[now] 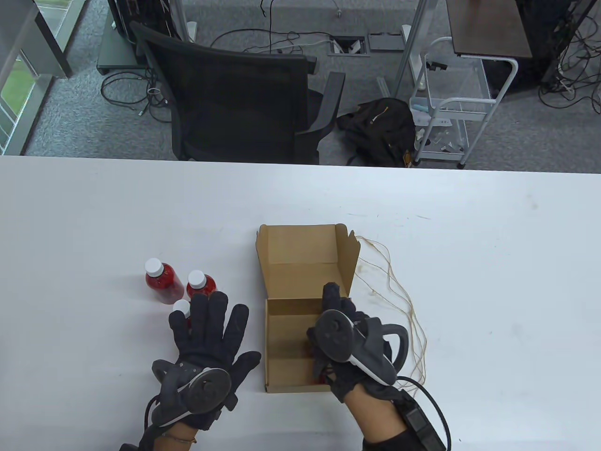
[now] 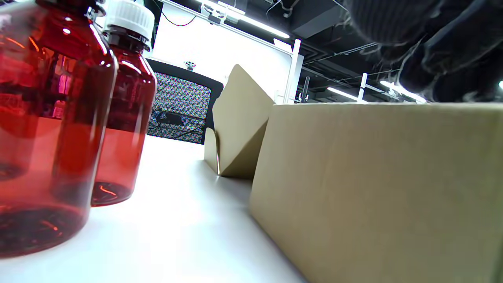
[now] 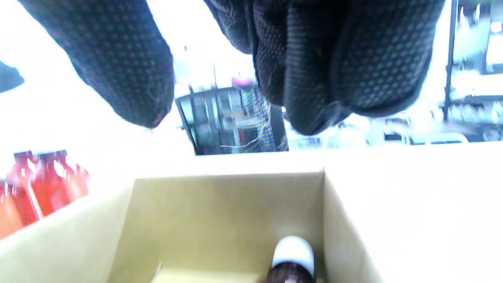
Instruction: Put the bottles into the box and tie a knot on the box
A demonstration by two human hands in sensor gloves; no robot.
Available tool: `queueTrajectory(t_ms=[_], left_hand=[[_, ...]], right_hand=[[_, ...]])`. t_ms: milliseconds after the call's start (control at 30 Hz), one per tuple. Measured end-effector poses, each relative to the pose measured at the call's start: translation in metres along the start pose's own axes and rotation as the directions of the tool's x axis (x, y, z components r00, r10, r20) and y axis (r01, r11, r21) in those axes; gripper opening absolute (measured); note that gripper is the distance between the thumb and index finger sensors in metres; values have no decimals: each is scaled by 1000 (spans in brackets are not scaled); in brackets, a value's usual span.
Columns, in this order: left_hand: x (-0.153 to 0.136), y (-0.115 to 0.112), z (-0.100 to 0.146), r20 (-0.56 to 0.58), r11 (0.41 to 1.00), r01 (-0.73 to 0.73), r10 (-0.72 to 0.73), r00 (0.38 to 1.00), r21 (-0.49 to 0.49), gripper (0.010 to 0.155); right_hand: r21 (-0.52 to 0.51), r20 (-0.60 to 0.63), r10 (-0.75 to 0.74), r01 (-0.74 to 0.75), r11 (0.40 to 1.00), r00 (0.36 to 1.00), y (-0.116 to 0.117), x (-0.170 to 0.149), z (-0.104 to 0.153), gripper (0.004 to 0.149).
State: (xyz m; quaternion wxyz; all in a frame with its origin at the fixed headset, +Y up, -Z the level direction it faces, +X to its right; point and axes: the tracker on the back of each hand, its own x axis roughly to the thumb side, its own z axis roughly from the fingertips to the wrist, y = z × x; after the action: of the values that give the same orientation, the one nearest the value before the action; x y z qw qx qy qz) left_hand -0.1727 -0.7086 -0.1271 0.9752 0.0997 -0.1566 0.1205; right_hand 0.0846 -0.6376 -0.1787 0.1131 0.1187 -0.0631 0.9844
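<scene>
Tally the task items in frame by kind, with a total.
Red bottles with white caps: 4. Three stand on the table left of the box, at and, the last partly under the left hand; one lies in the box below the right hand.
Cardboard box: 1
String: 1
Total: 6
</scene>
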Motion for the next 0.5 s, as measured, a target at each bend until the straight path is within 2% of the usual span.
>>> queueTrajectory(t_ms=[67, 100, 167, 200, 267, 300, 433, 500], left_hand=[[0, 0, 0, -3, 1000, 0, 0, 1000, 5, 97], [0, 0, 0, -5, 1000, -1, 1, 1000, 5, 97], [0, 1, 1, -5, 1000, -10, 10, 1000, 17, 98], [0, 1, 1, -6, 999, -26, 26, 1000, 24, 99], [-2, 2, 1, -10, 998, -52, 52, 999, 43, 99], [-4, 4, 2, -20, 996, -67, 68, 997, 67, 99], [-14, 10, 4, -45, 987, -118, 124, 991, 107, 100], [-18, 11, 6, -56, 986, -106, 114, 992, 126, 100]], right_hand=[[-102, 51, -20, 25, 994, 999, -3, -17, 9, 88], [-102, 116, -50, 62, 993, 992, -2, -29, 11, 89], [-117, 145, -95, 112, 987, 985, 3, -44, 20, 90], [-77, 217, -152, 172, 982, 964, 10, -54, 22, 90], [-52, 217, -202, 218, 975, 955, 22, -65, 30, 90], [-6, 228, -239, 247, 969, 944, 30, -72, 34, 91], [-95, 251, -266, 298, 950, 931, 52, -90, 45, 89], [-102, 257, -298, 332, 938, 919, 59, -103, 48, 88]])
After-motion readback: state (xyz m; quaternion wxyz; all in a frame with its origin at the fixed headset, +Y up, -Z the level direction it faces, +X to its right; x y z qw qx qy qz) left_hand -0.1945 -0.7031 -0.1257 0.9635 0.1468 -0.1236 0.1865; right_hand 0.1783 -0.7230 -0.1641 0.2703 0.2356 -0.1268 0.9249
